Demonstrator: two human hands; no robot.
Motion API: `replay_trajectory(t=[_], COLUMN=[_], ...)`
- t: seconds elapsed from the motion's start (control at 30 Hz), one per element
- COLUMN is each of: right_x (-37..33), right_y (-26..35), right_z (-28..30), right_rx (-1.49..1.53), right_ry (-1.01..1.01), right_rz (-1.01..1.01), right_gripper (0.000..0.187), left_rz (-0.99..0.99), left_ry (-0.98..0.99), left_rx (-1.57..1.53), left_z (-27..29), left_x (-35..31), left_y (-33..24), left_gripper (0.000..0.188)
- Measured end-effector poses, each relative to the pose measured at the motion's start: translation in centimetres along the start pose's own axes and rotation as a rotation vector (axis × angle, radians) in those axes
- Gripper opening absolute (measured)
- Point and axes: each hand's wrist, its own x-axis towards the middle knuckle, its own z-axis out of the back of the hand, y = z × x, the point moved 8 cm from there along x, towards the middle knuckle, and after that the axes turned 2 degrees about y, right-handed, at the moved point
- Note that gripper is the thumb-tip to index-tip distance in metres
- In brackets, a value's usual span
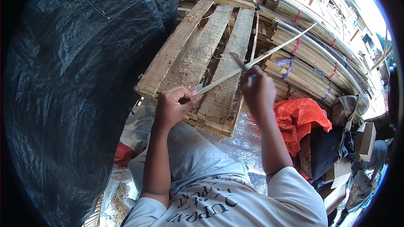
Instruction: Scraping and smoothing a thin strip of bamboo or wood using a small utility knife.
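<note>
My left hand [174,103] is closed around the near end of a long, thin pale strip [275,49], which looks like bamboo or wood. From there the strip slants up to the far right. My right hand [258,89] grips a knife [238,62]; its dark blade crosses the strip at about mid-length, and a bit of blue shows at the fingers. Whether the blade's edge bites into the strip, I cannot tell. Under both hands lies a rough bench of wooden planks [202,50], like a pallet, with a few thin shavings on it.
A dark tarpaulin [80,88] hangs along the left. Bundles of strips [311,54], bound with red, purple and blue ties, are stacked beyond the bench and to its right. At the right are a red-orange plastic bag [299,117] and an open cardboard box [367,142]. Silvery sheeting [240,143] lies below.
</note>
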Motion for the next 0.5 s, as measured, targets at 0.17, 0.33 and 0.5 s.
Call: replay_trajectory(t=[0.17,0.33,0.5], right_x=[0.1,-2.5,0.2], right_y=[0.1,2.5,0.9], right_z=[-0.1,-2.9,0.6], right_rx=[0.067,0.133,-0.025], right_ry=[0.074,0.219,0.004], right_rz=[-0.049,0.034,-0.077], right_gripper=[0.009,0.009,0.007], left_rz=[-0.074,-0.051,-0.048], left_ry=[-0.043,-0.036,-0.027], left_rx=[0.036,0.017,0.052], left_z=[0.4,0.2,0.4], left_x=[-0.4,-0.1,-0.1], left_y=[-0.1,-0.2,-0.5], left_gripper=[0.016,0.016,0.017])
